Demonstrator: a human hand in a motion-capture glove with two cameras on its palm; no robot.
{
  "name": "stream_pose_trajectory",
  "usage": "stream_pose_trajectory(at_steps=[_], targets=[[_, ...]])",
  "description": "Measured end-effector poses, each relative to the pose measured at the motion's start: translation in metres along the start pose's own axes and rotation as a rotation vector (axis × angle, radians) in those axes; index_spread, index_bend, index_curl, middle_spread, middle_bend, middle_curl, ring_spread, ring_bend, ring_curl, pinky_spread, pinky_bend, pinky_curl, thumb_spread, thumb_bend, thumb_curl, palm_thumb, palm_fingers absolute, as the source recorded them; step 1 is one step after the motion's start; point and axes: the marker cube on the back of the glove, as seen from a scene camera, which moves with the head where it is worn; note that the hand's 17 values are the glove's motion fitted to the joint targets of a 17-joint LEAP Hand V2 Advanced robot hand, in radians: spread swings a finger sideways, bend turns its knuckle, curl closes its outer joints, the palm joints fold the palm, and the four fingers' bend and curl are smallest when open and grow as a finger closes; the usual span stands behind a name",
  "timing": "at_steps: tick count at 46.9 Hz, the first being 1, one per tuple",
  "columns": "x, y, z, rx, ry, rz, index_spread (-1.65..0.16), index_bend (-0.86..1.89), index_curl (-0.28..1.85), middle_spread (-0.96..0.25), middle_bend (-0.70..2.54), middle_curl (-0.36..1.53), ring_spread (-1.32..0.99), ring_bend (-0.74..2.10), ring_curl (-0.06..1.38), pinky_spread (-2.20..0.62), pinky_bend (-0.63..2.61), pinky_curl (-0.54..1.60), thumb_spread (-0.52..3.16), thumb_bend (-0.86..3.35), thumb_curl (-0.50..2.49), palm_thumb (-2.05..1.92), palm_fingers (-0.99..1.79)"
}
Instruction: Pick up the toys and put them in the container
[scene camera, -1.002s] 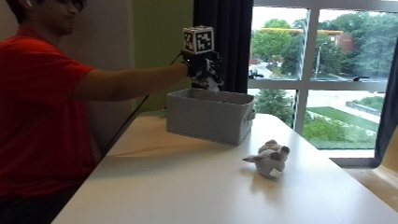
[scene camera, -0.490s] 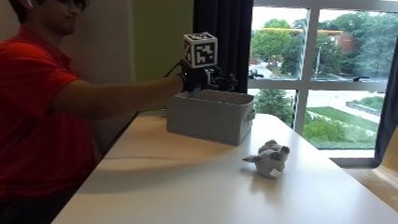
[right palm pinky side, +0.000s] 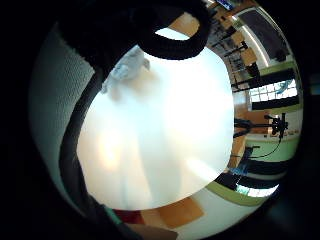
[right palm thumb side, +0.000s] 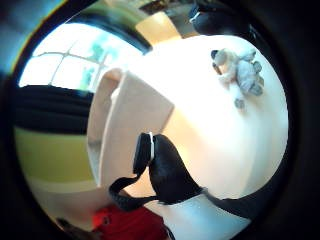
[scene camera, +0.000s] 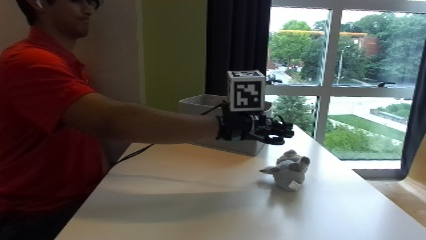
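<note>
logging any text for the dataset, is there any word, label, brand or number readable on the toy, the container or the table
None can be read.
Plush toy: no tag or lettering shows.
Container: its grey wall shows no label or print.
Table: plain white, no markings.
Gloved right hand: no brand or wording can be made out on the glove.
Buildings outside the window: too far off to tell whether they carry signs.

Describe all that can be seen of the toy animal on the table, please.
The toy animal is a small grey plush with a paler muzzle, pointed ears and short legs; its cloth looks soft. It rests on the white table, in front of the grey container and apart from it. Nothing touches it: the gloved right hand is in the air above the table, between it and the container.
</note>
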Motion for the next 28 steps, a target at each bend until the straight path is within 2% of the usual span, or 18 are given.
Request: stream_pose_trajectory(at_steps=[10,14,18,24,28], targets=[[0.017,-0.049,0.038,-0.037,0.016,0.102,-0.43,0.26,0.54,-0.11,0.15,0.33,-0.06,0.22,0.26,0.1,0.7,0.29,1.11,-0.05,0.31,-0.05,-0.03],[0.032,-0.069,0.051,-0.064,0.117,0.161,-0.43,0.27,0.53,-0.11,0.16,0.32,-0.06,0.21,0.26,0.1,0.69,0.29,1.11,-0.05,0.3,-0.04,-0.03],[0.028,-0.084,0.06,-0.089,0.034,0.122,-0.43,0.27,0.53,-0.11,0.16,0.32,-0.07,0.21,0.26,0.1,0.68,0.29,1.11,-0.04,0.3,-0.04,-0.02],[0.032,-0.095,0.074,-0.127,0.043,0.139,-0.44,0.28,0.52,-0.11,0.16,0.31,-0.07,0.2,0.27,0.1,0.69,0.3,1.11,-0.04,0.3,-0.03,0.0],[0.036,-0.099,0.083,-0.151,0.041,0.147,-0.44,0.25,0.5,-0.1,0.14,0.3,-0.07,0.18,0.26,0.1,0.82,0.33,1.11,-0.03,0.3,-0.01,0.03]])
